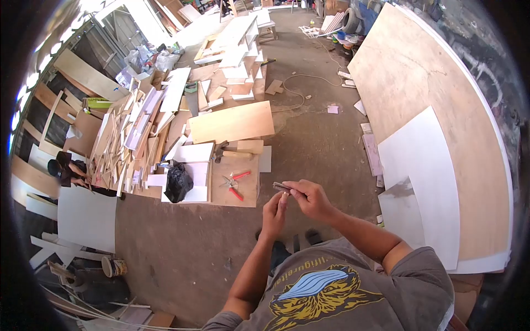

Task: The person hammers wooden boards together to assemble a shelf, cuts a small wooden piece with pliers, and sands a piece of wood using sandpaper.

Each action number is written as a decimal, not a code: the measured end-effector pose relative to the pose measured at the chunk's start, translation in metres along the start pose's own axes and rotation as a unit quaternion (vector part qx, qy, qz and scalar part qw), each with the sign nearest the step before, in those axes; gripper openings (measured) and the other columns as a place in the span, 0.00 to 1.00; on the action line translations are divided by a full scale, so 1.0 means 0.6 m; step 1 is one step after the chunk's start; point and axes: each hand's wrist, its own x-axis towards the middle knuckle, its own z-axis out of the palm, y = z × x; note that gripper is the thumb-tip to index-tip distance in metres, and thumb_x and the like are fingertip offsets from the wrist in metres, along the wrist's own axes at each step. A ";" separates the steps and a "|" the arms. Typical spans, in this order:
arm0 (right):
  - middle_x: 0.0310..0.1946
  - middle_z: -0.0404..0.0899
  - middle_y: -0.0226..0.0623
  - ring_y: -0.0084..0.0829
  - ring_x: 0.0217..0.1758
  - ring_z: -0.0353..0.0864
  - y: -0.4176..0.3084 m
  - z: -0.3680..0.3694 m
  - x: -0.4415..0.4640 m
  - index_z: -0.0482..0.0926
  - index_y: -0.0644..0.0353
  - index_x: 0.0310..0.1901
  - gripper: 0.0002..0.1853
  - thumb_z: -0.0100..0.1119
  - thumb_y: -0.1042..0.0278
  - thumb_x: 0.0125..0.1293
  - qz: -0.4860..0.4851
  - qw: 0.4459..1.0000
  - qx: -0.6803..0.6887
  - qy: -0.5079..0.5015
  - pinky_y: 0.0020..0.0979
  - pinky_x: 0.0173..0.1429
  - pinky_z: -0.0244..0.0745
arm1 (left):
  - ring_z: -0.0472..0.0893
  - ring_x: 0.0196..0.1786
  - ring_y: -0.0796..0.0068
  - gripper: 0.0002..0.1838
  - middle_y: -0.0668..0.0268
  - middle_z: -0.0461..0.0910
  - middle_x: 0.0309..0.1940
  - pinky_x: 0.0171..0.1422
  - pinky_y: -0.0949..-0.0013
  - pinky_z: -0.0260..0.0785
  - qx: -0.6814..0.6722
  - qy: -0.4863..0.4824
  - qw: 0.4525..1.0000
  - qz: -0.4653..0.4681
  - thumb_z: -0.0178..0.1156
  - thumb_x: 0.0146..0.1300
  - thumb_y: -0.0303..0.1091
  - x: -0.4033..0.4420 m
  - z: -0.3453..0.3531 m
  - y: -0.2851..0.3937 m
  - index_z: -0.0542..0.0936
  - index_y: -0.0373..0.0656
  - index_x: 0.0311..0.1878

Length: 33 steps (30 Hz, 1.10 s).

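Both hands are raised close together in front of the chest. My right hand [310,199] is closed, pinching a small dark, narrow metallic-looking piece [281,187]. Just below and to the left, my left hand [274,214] is closed with its fingertips at the same piece. What exactly the piece is cannot be made out. On the worktable [248,196] to the left lie red-handled pliers or snips [236,193] with open handles, a black plastic bag [179,183] and a hammer [234,155] with a wooden handle.
A wooden panel [232,121], a green-handled saw [191,98] and many offcuts [130,132] cover the worktable. Large boards [441,110] lean at the right. A co-worker [69,169] is at the far left. A bucket [114,267] stands lower left; a cord [290,83] crosses the floor.
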 end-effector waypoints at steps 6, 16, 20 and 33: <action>0.38 0.86 0.50 0.46 0.38 0.86 0.005 -0.046 -0.060 0.87 0.63 0.59 0.15 0.61 0.74 0.74 -0.006 0.999 0.029 -0.030 0.41 0.44 0.80 | 0.73 0.38 0.84 0.20 0.74 0.77 0.35 0.43 0.75 0.67 0.005 0.043 0.999 0.022 0.56 0.85 0.41 -0.082 0.070 0.030 0.83 0.33 0.63; 0.37 0.85 0.49 0.47 0.38 0.86 -0.069 -0.020 -0.136 0.87 0.63 0.59 0.15 0.60 0.76 0.74 -0.021 0.999 0.023 -0.026 0.42 0.44 0.80 | 0.71 0.37 0.85 0.20 0.76 0.74 0.33 0.42 0.75 0.65 -0.035 0.058 0.997 0.027 0.53 0.87 0.45 -0.184 0.067 0.060 0.84 0.35 0.59; 0.39 0.87 0.48 0.41 0.38 0.87 -0.112 0.037 -0.174 0.87 0.64 0.59 0.14 0.61 0.78 0.74 -0.080 0.995 -0.001 -0.051 0.37 0.45 0.80 | 0.71 0.37 0.84 0.20 0.76 0.74 0.33 0.41 0.75 0.65 -0.047 0.069 0.996 0.036 0.53 0.87 0.45 -0.246 0.011 0.044 0.84 0.35 0.57; 0.40 0.87 0.48 0.44 0.39 0.87 -0.260 0.412 -0.297 0.87 0.65 0.59 0.15 0.62 0.77 0.74 -0.124 0.972 0.100 -0.173 0.39 0.45 0.81 | 0.67 0.36 0.85 0.24 0.77 0.71 0.31 0.39 0.73 0.59 -0.071 0.189 0.979 0.009 0.53 0.86 0.52 -0.549 -0.302 -0.010 0.84 0.38 0.50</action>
